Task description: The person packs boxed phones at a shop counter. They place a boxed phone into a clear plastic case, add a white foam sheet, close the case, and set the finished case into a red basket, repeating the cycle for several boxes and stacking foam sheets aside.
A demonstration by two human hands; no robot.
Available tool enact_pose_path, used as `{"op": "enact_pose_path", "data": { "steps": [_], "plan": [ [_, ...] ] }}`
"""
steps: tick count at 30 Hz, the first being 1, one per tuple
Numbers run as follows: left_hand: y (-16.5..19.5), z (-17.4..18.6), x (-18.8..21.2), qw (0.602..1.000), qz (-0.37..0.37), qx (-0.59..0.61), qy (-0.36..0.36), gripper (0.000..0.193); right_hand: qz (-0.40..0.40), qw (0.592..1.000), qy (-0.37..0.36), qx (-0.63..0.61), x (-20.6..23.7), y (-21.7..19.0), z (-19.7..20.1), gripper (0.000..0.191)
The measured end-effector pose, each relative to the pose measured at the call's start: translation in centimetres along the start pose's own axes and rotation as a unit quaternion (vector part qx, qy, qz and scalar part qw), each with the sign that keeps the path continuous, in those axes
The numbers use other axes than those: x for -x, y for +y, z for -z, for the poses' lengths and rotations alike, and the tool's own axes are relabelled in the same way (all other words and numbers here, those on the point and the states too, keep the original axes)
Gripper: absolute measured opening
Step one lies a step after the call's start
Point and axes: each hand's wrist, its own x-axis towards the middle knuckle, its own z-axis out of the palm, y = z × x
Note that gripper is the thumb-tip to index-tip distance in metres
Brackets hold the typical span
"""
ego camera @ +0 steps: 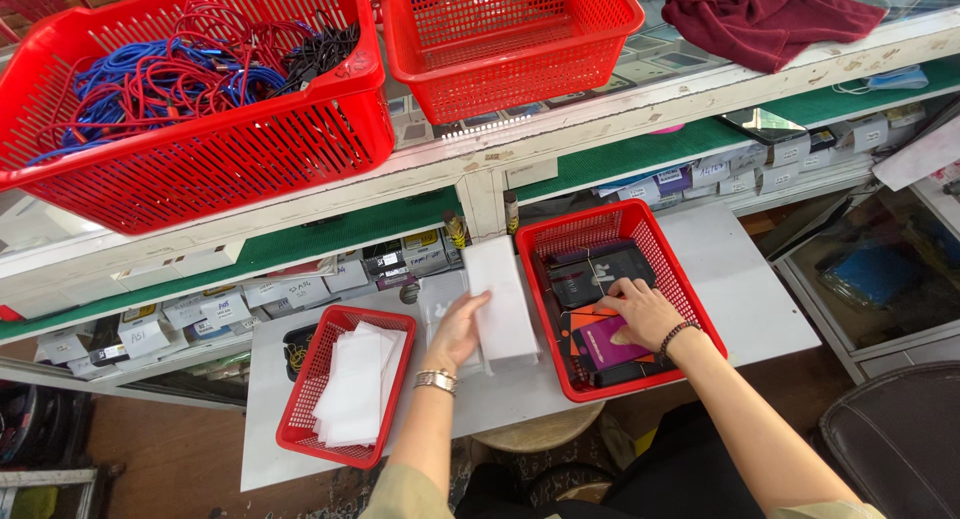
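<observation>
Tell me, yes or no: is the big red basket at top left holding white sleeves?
No, the big red basket holds tangled blue, red and black cables; the white sleeves lie in the small red basket below.

We see a white box (500, 299) under our left hand (458, 329), and our right hand (645, 314) on a purple pack (605, 344) edged with orange, among black packs (600, 274) in a red mesh basket (545, 309). Another red basket (300, 419) carries white sheets (355, 384). The bench (740, 289) is pale grey. Up top, a big red basket (230, 159) brims with blue, red and black cables (180, 74), beside a second red basket (510, 89) and a maroon cloth (765, 14). The shelf (310, 239) lining is green.
</observation>
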Motion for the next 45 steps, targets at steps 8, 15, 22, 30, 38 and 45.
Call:
{"op": "enact_pose_path", "data": {
  "steps": [8,15,22,30,38,45],
  "plan": [
    [2.9,7.3,1.9,0.976,-0.111,-0.104,0.156,0.038,-0.005,0.999,-0.018,-0.038,0.9,-2.4,0.8,0.086],
    [5.4,13.5,6.9,0.71,-0.108,-0.53,0.45,0.038,0.014,0.964,0.161,-0.212,-3.0,-4.3,-1.3,0.03],
    [3.5,14.1,9.4,0.566,0.05,-0.645,0.511,0.083,-0.048,0.996,0.018,-0.073,-7.8,-16.6,-3.4,0.103],
    [0.1,9.5,5.1,0.633,-0.235,-0.627,0.39,0.074,-0.11,0.99,0.015,-0.09,-8.0,-17.6,-2.0,0.119],
    [-1.6,2.1,0.8,0.748,-0.336,-0.473,0.323,0.077,-0.054,0.965,0.184,-0.178,-9.0,-14.3,-1.3,0.061],
    [2.4,0.9,-1.9,0.979,-0.177,-0.067,0.077,0.052,0.057,0.735,-0.01,-0.675,-6.0,-13.5,0.6,0.034]
  ]
}}
